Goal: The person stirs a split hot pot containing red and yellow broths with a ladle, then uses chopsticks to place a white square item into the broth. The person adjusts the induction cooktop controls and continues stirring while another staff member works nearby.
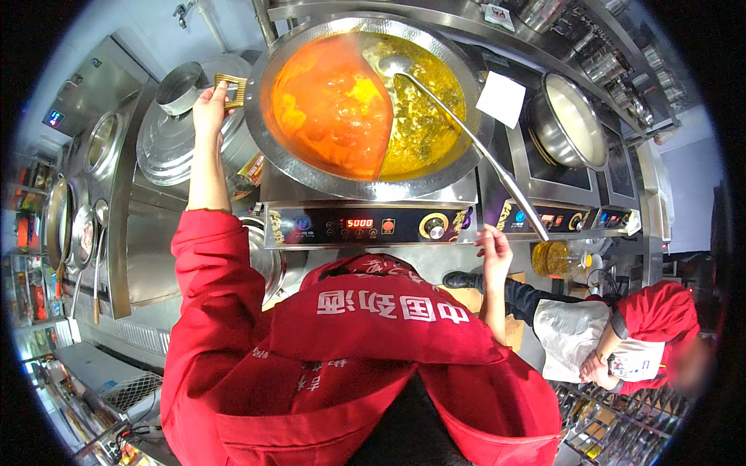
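A wide hammered-metal pot (338,189) sits on an induction cooker (373,226), split by a curved divider. One side holds orange-red broth (332,110), the other yellow-green broth (425,140) with leafy bits. My left hand (210,110) grips the gold handle (238,90) on the pot's left side. My right hand (495,247) hovers beside the cooker's front right corner, fingers loosely curled and apart, holding nothing visible. A long-handled steel ladle (466,131) rests its bowl in the yellow-green broth; its handle crosses the rim and sticks out above my right hand.
Rightward, a steel pot (551,137) of pale liquid stands on another cooker, near a white sheet (502,99). A small saucepan (178,90) sits on a large lidded stockpot (166,145) at left. A co-worker (612,343) stands at right, hands together, near an oil bottle (551,259).
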`<control>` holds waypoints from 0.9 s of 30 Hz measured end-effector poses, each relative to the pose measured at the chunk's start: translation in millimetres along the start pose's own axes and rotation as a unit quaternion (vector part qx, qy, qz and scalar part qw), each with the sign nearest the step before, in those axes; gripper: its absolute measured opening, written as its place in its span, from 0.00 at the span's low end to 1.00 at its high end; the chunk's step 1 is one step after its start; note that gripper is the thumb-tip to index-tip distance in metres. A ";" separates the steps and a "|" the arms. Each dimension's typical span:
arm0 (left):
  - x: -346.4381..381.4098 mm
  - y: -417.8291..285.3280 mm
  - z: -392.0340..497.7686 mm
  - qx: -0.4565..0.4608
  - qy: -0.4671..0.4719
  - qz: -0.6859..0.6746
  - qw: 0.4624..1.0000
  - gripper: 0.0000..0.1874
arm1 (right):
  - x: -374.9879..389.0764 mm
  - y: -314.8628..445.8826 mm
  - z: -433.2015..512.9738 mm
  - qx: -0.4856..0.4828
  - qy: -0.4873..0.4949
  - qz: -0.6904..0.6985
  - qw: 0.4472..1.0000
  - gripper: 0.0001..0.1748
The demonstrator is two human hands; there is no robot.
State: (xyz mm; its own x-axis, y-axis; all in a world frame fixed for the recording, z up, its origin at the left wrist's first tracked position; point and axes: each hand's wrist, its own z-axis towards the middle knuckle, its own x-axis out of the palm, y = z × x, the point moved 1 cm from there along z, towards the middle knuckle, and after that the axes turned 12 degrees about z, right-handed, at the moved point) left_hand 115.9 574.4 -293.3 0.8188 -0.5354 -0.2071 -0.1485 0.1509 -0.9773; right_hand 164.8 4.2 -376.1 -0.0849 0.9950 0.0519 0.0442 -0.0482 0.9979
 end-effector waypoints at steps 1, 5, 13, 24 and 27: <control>-0.9 0.6 1.0 0.001 0.002 -0.005 1.000 0.10 | -9.8 2.9 9.1 0.028 -0.015 0.017 0.999 0.11; -5.0 3.5 4.2 -0.027 0.020 -0.004 0.999 0.09 | -37.6 30.4 66.4 0.031 0.024 0.112 0.993 0.14; -12.7 0.9 14.4 -0.105 0.087 -0.032 0.990 0.08 | -0.1 106.4 178.0 0.051 0.218 0.069 0.972 0.21; -13.5 -10.1 2.0 -0.137 0.065 -0.047 0.987 0.09 | 41.4 113.7 250.8 0.128 0.238 0.217 0.938 0.25; -13.0 -10.6 -4.4 -0.137 0.051 -0.037 0.989 0.09 | 42.5 112.1 259.2 0.131 0.237 0.201 0.941 0.22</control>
State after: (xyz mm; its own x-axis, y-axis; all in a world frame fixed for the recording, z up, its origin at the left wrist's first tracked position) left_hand 104.5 576.0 -280.4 0.7746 -0.6200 -0.1244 -0.2462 -0.1144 -0.9624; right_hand 424.2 63.6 -272.3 -0.4412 0.7476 0.4965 0.4058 -0.3273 0.8533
